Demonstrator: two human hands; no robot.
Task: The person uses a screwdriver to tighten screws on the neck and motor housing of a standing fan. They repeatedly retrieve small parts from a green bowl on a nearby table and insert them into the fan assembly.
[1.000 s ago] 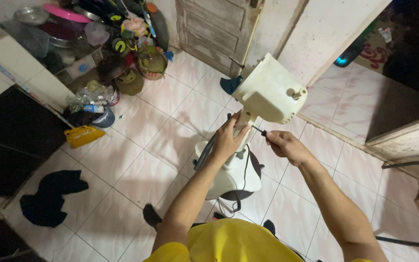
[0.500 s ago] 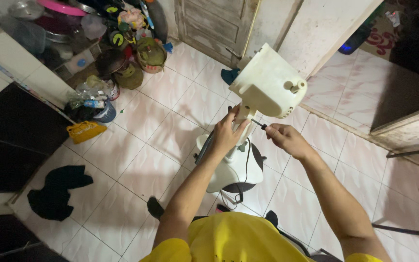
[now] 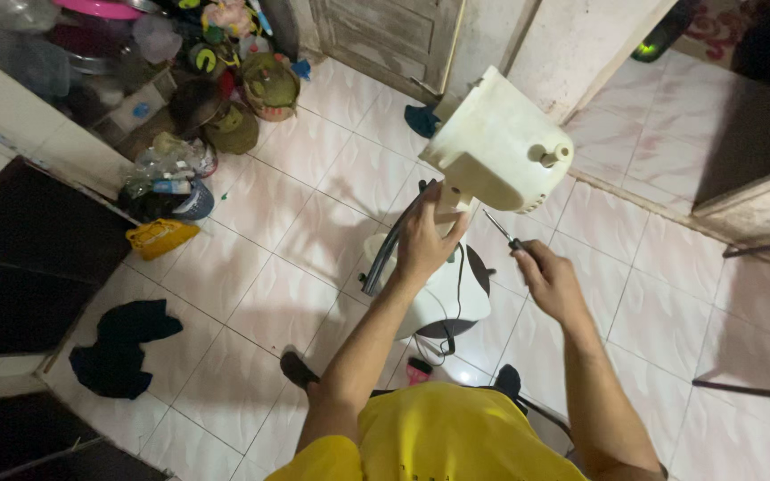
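Gripping fan housing (image 3: 499, 147), left hand (image 3: 425, 240); right hand (image 3: 547, 278) holds screwdriver (image 3: 501, 229)

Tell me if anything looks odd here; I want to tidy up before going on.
Yes. A dark cloth lies crumpled on the floor tiles at lower left. The fan housing, gripped below by the left hand, has no blades or guard, only a bare shaft. The right hand holds a screwdriver.

I see a dark cloth (image 3: 118, 347) crumpled on the pale floor tiles (image 3: 296, 267) at near left. A yellow dustpan (image 3: 160, 237) lies farther left, beside a heap of plastic bottles (image 3: 167, 169). A worn wooden door (image 3: 389, 36) stands at the far side.
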